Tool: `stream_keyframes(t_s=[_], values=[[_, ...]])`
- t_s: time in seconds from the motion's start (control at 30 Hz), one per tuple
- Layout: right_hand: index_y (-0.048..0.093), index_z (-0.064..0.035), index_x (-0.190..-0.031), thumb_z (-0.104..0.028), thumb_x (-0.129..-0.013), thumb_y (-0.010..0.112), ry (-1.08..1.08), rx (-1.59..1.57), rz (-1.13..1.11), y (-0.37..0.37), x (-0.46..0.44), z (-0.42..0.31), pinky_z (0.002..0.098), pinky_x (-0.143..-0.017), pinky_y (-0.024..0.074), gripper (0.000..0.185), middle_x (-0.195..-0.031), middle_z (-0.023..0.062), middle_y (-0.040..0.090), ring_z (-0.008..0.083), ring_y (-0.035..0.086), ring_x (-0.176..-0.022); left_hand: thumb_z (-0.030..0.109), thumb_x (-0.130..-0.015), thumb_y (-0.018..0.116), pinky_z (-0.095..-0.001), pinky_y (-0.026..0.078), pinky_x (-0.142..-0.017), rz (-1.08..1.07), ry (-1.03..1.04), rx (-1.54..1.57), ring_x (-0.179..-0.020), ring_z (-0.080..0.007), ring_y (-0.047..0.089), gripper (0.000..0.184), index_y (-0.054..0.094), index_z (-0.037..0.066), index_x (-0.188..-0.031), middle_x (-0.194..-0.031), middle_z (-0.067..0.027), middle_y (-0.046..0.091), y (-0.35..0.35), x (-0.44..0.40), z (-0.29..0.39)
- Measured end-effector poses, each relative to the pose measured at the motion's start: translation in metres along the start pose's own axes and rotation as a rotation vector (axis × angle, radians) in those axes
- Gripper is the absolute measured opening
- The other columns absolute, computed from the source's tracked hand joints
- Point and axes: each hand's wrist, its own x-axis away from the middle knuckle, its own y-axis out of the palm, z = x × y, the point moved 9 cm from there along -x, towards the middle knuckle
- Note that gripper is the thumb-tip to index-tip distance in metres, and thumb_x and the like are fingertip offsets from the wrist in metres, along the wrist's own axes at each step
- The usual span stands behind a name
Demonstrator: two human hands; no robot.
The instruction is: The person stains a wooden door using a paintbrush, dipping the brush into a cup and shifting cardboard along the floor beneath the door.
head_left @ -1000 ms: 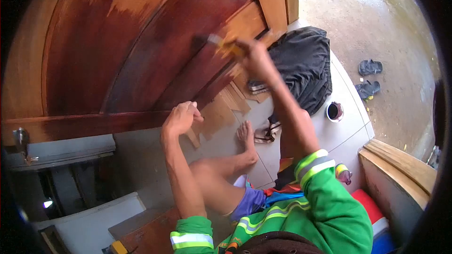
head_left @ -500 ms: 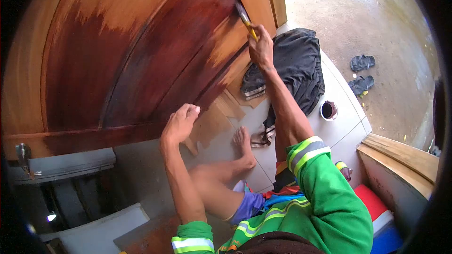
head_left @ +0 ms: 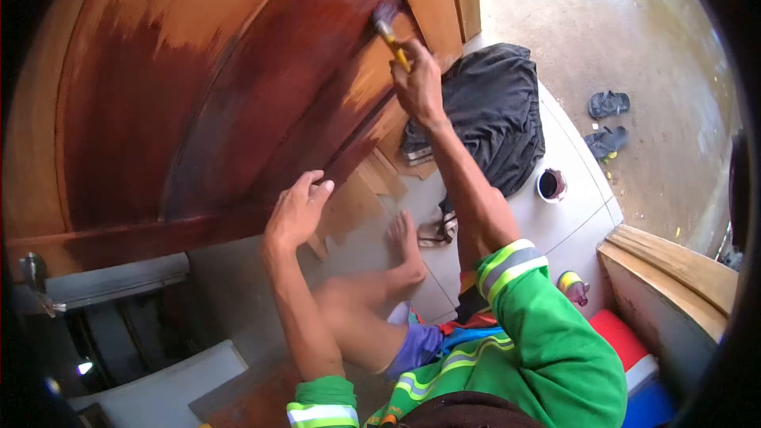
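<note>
My right hand (head_left: pixel 420 85) is closed round the yellow handle of a paintbrush (head_left: pixel 388 33). The dark bristles touch the wooden door (head_left: pixel 238 103) near its upper right part. Dark red-brown stain covers much of the door's grooved panel, while lighter bare wood shows at the upper left and in a patch just below the brush. By the door's lower edge is my left hand (head_left: pixel 295 212), holding nothing, with thumb and fingers apart. Whether its fingertips touch the door I cannot tell.
Black cloth (head_left: pixel 495 115) lies on the white tiles right of the door. A small pot of dark liquid (head_left: pixel 552 185) stands beyond it. Outside are two dark flip-flops (head_left: pixel 609 105). A bottle (head_left: pixel 572 287) is near the wooden door frame (head_left: pixel 674 273); a metal handle (head_left: pixel 34 276) sits far left.
My right hand has moved the paintbrush left and slightly down across the panel. My left hand has shifted a little left, its fingers a bit more apart.
</note>
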Motion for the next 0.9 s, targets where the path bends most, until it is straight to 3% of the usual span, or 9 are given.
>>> stream_keyframes(t_s=[0.03,0.2,0.3,0.4,0.47,0.5,0.63,0.73,0.9], values=[[0.064,-0.0039,-0.112,-0.01,-0.084,0.066,0.019,-0.123,-0.064,-0.003,0.007,-0.007,0.0471,-0.087,0.0504,0.028,-0.102,0.0242,0.065,0.0428,0.064,-0.1,0.042,-0.1,0.053,-0.0445,0.047,-0.101,-0.005,0.004,0.0,-0.119,-0.0387,0.062,0.055,0.054,0.004,-0.139,-0.123,-0.0236,0.066,0.0,0.0,0.003],[0.066,-0.0039,-0.11,-0.01,-0.084,0.067,0.169,-0.117,0.085,-0.044,-0.002,0.001,0.0439,-0.089,0.051,0.027,-0.103,0.0251,0.068,0.0417,0.066,-0.1,0.042,-0.1,0.054,-0.0442,0.046,-0.101,0.04,0.022,-0.018,-0.116,-0.0384,0.063,0.055,0.054,0.004,-0.139,-0.12,-0.0219,0.068,-0.001,0.004,0.001],[0.066,-0.0033,-0.11,-0.011,-0.083,0.069,-0.02,-0.135,0.035,-0.008,0.0,-0.004,0.0446,-0.089,0.0509,0.027,-0.104,0.0245,0.068,0.0431,0.065,-0.103,0.042,-0.1,0.055,-0.0435,0.047,-0.1,0.005,0.018,0.011,-0.114,-0.0369,0.064,0.055,0.053,0.003,-0.14,-0.119,-0.0205,0.069,0.002,0.005,0.007],[0.066,-0.0086,-0.111,-0.011,-0.085,0.068,0.104,-0.08,-0.126,-0.011,0.021,-0.003,0.0458,-0.087,0.0524,0.026,-0.107,0.0215,0.067,0.0414,0.065,-0.103,0.041,-0.1,0.055,-0.0432,0.047,-0.099,-0.001,0.025,0.011,-0.113,-0.0361,0.064,0.055,0.053,0.003,-0.14,-0.118,-0.0193,0.069,0.001,0.005,0.012],[0.064,-0.011,-0.114,-0.011,-0.087,0.067,-0.017,0.115,0.05,-0.049,0.012,-0.021,0.0481,-0.084,0.0531,0.027,-0.109,0.0184,0.063,0.0409,0.065,-0.099,0.041,-0.1,0.055,-0.0432,0.047,-0.099,0.007,0.022,0.006,-0.113,-0.0357,0.064,0.055,0.053,0.003,-0.14,-0.118,-0.0187,0.07,0.003,0.006,0.008],[0.064,-0.0119,-0.118,-0.014,-0.09,0.063,0.064,0.221,0.057,-0.058,0.007,-0.026,0.0489,-0.081,0.053,0.028,-0.106,0.0183,0.063,0.0399,0.065,-0.096,0.04,-0.1,0.055,-0.0432,0.047,-0.099,0.018,0.021,-0.001,-0.113,-0.0355,0.065,0.054,0.053,0.003,-0.14,-0.117,-0.0185,0.07,0.002,0.006,0.004],[0.061,-0.0188,-0.123,-0.007,-0.087,0.058,-0.145,0.403,-0.12,-0.003,0.004,-0.024,0.0497,-0.082,0.0544,0.038,-0.112,0.015,0.059,0.0392,0.065,-0.097,0.038,-0.101,0.056,-0.0414,0.048,-0.097,0.051,0.034,0.014,-0.11,-0.0335,0.066,0.05,0.055,0.004,-0.138,-0.117,-0.0222,0.068,0.0,0.009,0.012],[0.065,-0.021,-0.121,-0.004,-0.086,0.058,-0.222,0.435,-0.15,-0.02,0.015,-0.026,0.0463,-0.081,0.0558,0.039,-0.109,0.0117,0.06,0.034,0.066,-0.098,0.038,-0.101,0.056,-0.0415,0.048,-0.098,0.022,0.053,0.014,-0.111,-0.0343,0.066,0.05,0.055,0.004,-0.138,-0.116,-0.0224,0.068,0.003,0.006,0.009],[0.065,-0.0144,-0.117,-0.009,-0.089,0.058,-0.327,0.618,-0.116,-0.022,-0.02,-0.055,0.0456,-0.074,0.0572,0.029,-0.108,0.0115,0.06,0.0338,0.067,-0.09,0.039,-0.1,0.056,-0.0437,0.048,-0.099,0.029,0.048,0.02,-0.112,-0.0358,0.064,0.054,0.053,0.001,-0.139,-0.116,-0.0185,0.07,0.002,0.01,0.013]])
